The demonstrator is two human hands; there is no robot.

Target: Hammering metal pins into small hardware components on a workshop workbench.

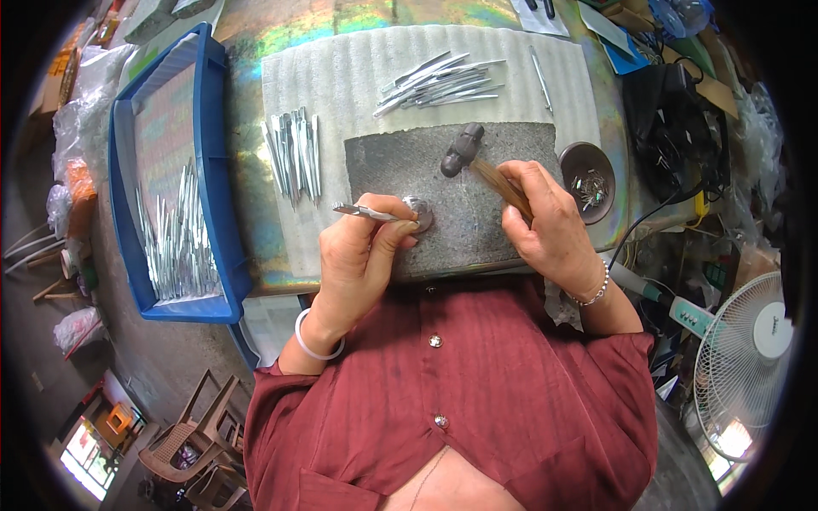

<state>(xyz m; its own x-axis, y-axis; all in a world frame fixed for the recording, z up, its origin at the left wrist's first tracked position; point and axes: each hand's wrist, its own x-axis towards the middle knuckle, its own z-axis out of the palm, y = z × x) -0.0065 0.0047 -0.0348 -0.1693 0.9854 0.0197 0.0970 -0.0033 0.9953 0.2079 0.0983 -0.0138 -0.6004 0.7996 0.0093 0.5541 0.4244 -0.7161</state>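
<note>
So, metal rod (351, 209) between left fingers (388, 203); hammer (486, 174) within right fingers (530, 180)

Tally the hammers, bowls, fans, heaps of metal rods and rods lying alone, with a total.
Hammer: 1, in the right hand
Bowl: 1
Fan: 1
Heaps of metal rods: 3, two on the white foam sheet, one in the blue tray
Rod lying alone: 1
Total: 7

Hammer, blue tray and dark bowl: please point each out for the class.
Hammer (493, 180), head view: on its wooden handle.
Blue tray (215, 128), head view: on its right-hand wall.
Dark bowl (586, 157), head view: on its bare inner wall.
</note>
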